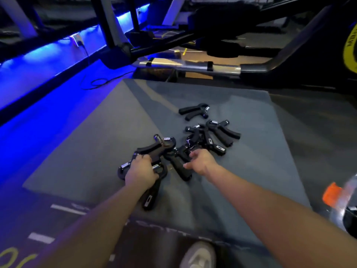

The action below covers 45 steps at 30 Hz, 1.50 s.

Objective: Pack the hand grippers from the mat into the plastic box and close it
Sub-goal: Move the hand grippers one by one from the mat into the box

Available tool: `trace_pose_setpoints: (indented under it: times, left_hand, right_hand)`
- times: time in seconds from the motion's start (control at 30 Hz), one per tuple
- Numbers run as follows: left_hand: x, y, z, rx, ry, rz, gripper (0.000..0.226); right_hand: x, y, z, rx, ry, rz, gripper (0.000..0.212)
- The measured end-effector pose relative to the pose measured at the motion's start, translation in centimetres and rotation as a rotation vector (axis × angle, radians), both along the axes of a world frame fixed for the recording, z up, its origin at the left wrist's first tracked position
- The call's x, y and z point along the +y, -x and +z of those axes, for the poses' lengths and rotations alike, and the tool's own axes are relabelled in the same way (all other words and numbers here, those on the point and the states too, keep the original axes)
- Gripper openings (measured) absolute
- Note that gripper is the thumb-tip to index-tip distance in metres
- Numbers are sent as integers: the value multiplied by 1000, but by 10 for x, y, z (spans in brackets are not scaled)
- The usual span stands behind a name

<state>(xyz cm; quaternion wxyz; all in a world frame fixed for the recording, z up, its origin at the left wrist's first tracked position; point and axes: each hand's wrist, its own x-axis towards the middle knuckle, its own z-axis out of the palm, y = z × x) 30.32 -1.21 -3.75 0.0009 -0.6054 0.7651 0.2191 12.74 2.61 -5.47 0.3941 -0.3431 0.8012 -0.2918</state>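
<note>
Gathering step. Left hand (pixel 141 172) clamps a bunch of black spring-loaded hand grippers (pixel 152 151) on the grey mat (pixel 87 151); right hand (pixel 201 161), fingers loose, reaches the grey mat's centre pile (pixel 208 138). Next: grip more, carry to box.

Far beyond the hands, exercise-machine frames (pixel 193 35) stand on the dark floor, a chrome bar (pixel 189 64) lying across their base. Up and to the left of them, a blue light strip (pixel 58 45) glows, with a wall socket (pixel 77 40) and trailing cable (pixel 96 82). Below the forearms, a pale shoe (pixel 199 255) shows.
</note>
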Motion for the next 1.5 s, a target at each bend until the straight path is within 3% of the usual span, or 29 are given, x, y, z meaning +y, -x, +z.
trace_pose_setpoints:
  times: [0.13,0.47,0.7,0.87,1.03,1.2,1.37,1.5]
  left_hand:
    - [-3,-2,-12,-28,-34,19,61]
    - [-3,-5,-24,-193,-31,-221,51]
    - [-8,8,10,-244,-29,-284,50]
    - [4,31,63,-242,132,-530,42]
    - [33,79,105,-286,311,-819,42]
    - [76,131,128,-362,538,-1091,38]
    - [115,181,130,-179,564,-1181,40]
    - [142,206,132,363,209,-855,44]
  right_hand:
    - [-7,-2,-12,17,-22,22,48]
    - [-8,-4,-15,-44,-22,24,46]
    - [-2,1,1,-126,20,-28,39]
    - [17,16,38,-245,167,-170,16]
    - [52,44,89,-566,357,-400,26]
    - [105,82,127,-597,421,-440,20]
    - [159,124,148,-534,495,-559,6]
    - [200,156,152,-403,487,-696,6]
